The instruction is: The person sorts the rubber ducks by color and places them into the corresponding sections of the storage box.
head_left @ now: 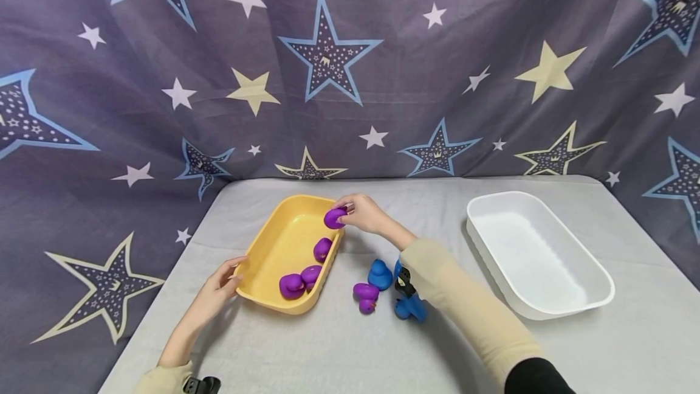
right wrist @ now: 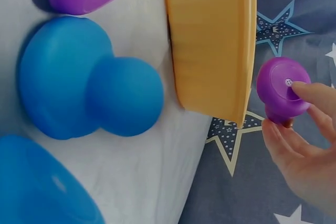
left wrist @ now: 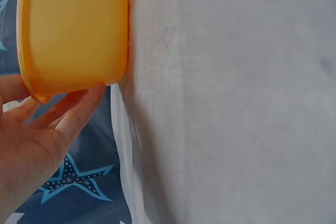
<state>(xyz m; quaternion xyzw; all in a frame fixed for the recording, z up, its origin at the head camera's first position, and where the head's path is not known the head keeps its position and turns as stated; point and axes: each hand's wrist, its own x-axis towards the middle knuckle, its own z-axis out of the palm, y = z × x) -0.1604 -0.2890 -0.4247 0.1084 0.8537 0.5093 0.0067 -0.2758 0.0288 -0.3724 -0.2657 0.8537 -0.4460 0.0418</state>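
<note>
My right hand (head_left: 365,213) pinches a purple rubber duck (head_left: 334,219) just above the far right corner of a yellow plastic tub (head_left: 298,204). In the right wrist view the thumb presses the duck's base (right wrist: 283,80) and the fingertips touch its head side. My left hand (head_left: 216,287) grips the near left rim of the tub, thumb over the edge and fingers against the outer wall (left wrist: 76,35). Inside the tub lie three purple ducks: one by the right wall (head_left: 322,249) and a pair near the front (head_left: 291,286).
Right of the tub, another purple duck (head_left: 366,295) lies beside a blue duck (head_left: 380,275). More blue ducks (head_left: 411,308) are partly hidden by my right sleeve (head_left: 465,309). A white tub (head_left: 538,254) stands at the right of the cloth-covered table (head_left: 306,357). A star-patterned curtain (head_left: 350,132) hangs behind.
</note>
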